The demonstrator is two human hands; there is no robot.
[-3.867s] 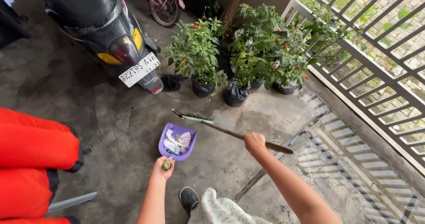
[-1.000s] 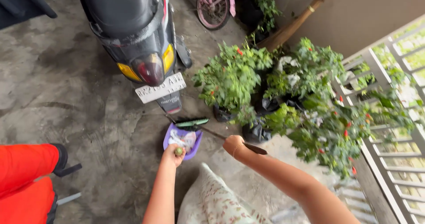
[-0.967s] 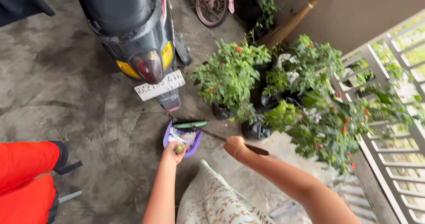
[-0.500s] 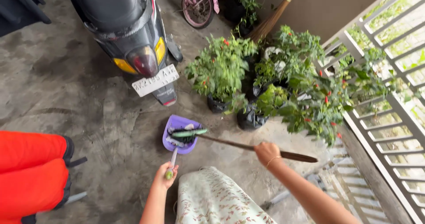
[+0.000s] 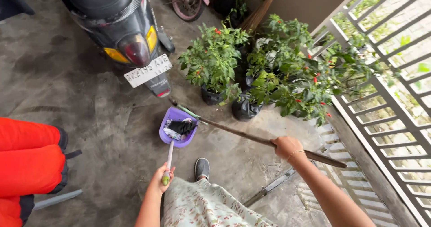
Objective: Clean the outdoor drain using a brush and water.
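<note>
The purple dustpan (image 5: 178, 129) sat on the concrete floor (image 5: 90, 105) just behind the scooter (image 5: 117, 27), holding paper scraps under the broom's dark bristles (image 5: 182, 126). The left hand (image 5: 162, 176) gripped its long handle's green end; the right hand (image 5: 287, 146) clasped the broom (image 5: 242, 135). Potted chilli plants (image 5: 251, 70) stood near.

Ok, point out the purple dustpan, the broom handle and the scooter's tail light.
purple dustpan (image 5: 171, 116): head view, bare rear wall of the scoop.
broom handle (image 5: 238, 134): head view, middle of the stick.
tail light (image 5: 133, 50): head view, red lens centre.
</note>
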